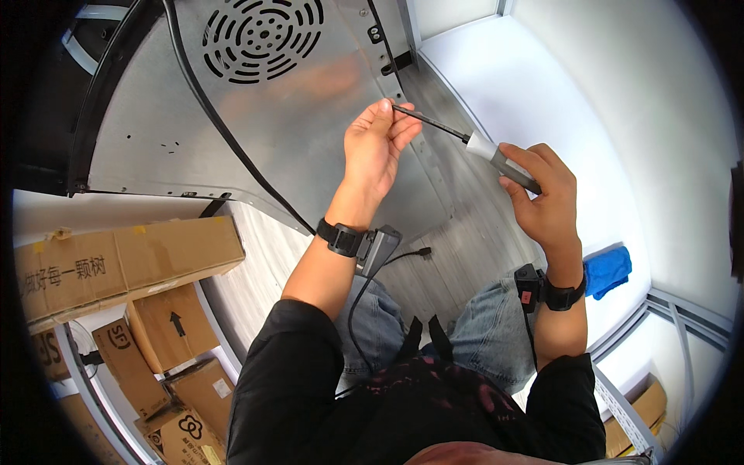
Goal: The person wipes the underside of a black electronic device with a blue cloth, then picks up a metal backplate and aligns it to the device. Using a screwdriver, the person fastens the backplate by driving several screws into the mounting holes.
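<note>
My right hand [546,190] is wrapped round the grey and white handle of a screwdriver [484,149], whose thin dark shaft points up and left. At the shaft's far end, my left hand [373,151] pinches the tip between thumb and forefinger, its other fingers loosely curled. Whether a small screw sits at the tip is too small to make out. Just beyond my left hand stands the bare metal panel [263,147] of a large appliance, with a round slotted vent [263,35] and small holes along its right edge. The screwdriver is apart from the panel's holes.
A black cable [213,116] hangs across the panel. Cardboard boxes [132,263] sit on a shelf at the left. A blue cloth [607,271] lies on the white surface [573,132] at the right. A cable plug [424,252] shows above the grey wood-look floor [442,271].
</note>
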The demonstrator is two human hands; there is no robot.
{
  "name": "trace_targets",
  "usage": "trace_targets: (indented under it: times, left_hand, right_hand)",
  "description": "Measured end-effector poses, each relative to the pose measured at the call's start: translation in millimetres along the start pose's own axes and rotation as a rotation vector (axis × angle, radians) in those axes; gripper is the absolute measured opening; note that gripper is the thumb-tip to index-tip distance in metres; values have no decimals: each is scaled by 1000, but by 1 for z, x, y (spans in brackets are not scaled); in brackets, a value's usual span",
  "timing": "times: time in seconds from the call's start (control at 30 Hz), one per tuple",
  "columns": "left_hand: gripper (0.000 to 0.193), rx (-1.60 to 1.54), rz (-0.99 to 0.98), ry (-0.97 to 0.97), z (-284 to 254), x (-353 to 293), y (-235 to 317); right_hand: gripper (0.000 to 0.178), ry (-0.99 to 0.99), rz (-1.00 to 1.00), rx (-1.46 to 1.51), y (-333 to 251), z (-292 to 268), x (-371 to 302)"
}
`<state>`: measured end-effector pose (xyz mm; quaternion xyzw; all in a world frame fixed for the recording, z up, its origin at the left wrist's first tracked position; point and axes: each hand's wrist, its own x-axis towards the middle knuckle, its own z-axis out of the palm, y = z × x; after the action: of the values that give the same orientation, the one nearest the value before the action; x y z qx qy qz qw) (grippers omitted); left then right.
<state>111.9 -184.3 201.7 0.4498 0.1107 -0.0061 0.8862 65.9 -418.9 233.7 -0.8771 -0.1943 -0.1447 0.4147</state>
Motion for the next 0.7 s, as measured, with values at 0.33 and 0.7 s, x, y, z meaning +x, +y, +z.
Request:
trace_targets:
  times: [0.33, 0.7]
  left_hand:
    - [20, -104, 15, 24, 22, 14, 19]
    - [19, -124, 6, -6, 29, 21, 19]
  right_hand:
    - [39, 56, -62, 230, -17, 10, -4]
    - [36, 132, -58, 171, -27, 30, -12]
